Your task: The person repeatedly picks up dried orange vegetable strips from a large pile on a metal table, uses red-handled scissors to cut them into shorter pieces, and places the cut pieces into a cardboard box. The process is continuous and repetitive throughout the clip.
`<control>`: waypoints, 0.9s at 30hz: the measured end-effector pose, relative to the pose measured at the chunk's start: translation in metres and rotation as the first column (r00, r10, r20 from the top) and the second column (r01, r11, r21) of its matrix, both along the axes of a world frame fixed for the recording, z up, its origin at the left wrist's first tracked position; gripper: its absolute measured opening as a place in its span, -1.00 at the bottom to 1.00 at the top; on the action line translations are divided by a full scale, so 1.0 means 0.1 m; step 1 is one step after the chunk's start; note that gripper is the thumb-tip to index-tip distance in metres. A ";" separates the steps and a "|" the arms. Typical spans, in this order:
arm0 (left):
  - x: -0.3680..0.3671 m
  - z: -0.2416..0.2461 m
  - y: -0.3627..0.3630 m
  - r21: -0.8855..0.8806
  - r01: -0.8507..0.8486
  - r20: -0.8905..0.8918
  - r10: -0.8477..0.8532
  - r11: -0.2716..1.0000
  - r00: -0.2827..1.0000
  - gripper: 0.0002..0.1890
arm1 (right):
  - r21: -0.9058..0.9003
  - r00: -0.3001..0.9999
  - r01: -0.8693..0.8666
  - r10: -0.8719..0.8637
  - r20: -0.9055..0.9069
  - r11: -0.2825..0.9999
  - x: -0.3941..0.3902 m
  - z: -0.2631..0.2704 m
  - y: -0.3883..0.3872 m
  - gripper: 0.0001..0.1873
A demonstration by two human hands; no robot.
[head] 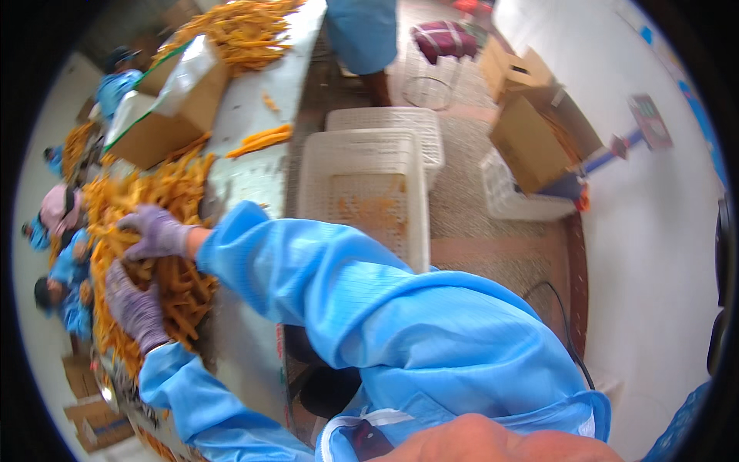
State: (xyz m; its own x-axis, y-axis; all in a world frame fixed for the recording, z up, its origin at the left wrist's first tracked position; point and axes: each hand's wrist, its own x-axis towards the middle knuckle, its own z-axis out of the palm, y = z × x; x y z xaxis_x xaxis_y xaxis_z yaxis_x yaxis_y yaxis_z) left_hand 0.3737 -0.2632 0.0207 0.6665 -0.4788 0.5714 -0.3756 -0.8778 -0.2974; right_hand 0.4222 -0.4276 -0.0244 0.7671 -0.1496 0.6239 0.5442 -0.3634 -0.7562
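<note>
Both my hands, in purple knit gloves, are at a large heap of orange dried strips (185,289) on the metal table (248,341). My right hand (153,232) rests over the upper part of the heap, its fingers spread and bent; whether strips are between them is not clear. My left hand (134,303) lies just below, its fingertips against the strips and partly hidden by them. A few loose strips (260,140) lie apart near the table's edge.
A lined cardboard box (167,115) stands beyond the heap, with another strip pile (242,34) behind it. White plastic crates (364,138) stand beside the table. An open carton (519,138) sits by a scale (651,122). Several people in blue work around the table.
</note>
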 end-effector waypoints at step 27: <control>-2.83 -1.44 0.54 -0.524 -0.496 -0.340 0.364 0.692 0.867 -0.40 | -0.703 0.757 -0.339 0.625 0.191 0.625 -1.54 -0.63 0.87 -0.38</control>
